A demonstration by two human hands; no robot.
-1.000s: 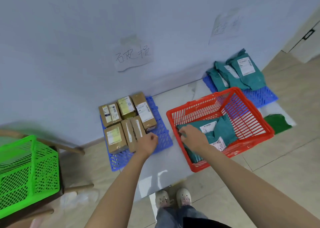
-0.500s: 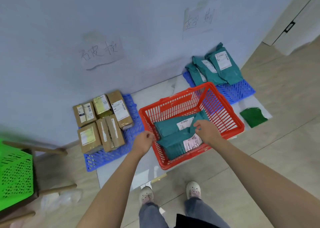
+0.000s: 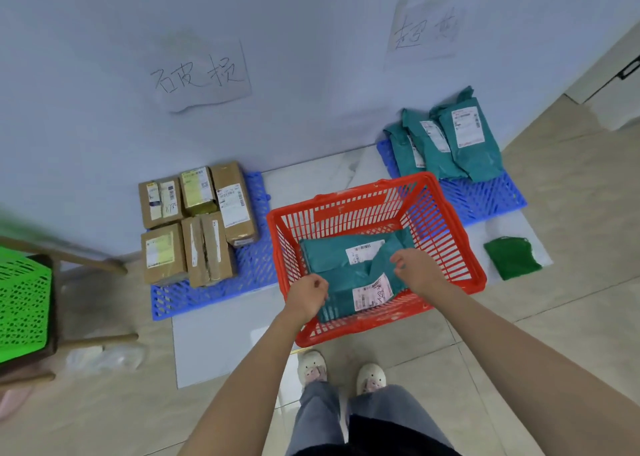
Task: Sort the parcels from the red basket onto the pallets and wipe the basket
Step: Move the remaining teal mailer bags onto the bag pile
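Observation:
The red basket (image 3: 363, 188) stands on the floor between two blue pallets. Two teal parcel bags lie inside it. On top is the nearer teal parcel (image 3: 346, 279), which carries a white label. My left hand (image 3: 306, 294) curls round this parcel's near-left corner, just inside the basket's rim. My right hand (image 3: 415, 270) pinches its right side. The second teal parcel (image 3: 332, 251) lies partly under it. Several cardboard boxes (image 3: 201, 223) fill the left pallet (image 3: 207, 299). Three teal bags (image 3: 446, 144) lie on the right pallet (image 3: 485, 199).
A folded green cloth (image 3: 512, 258) lies on the floor right of the basket. At the far left a green basket (image 3: 20, 303) sits on a wooden stool. Handwritten paper signs hang on the wall above each pallet. My feet (image 3: 341, 372) stand just in front of the basket.
My left hand moved from beside the cardboard boxes to the basket and took hold of the top teal parcel. My right hand shifted across to that parcel's right side.

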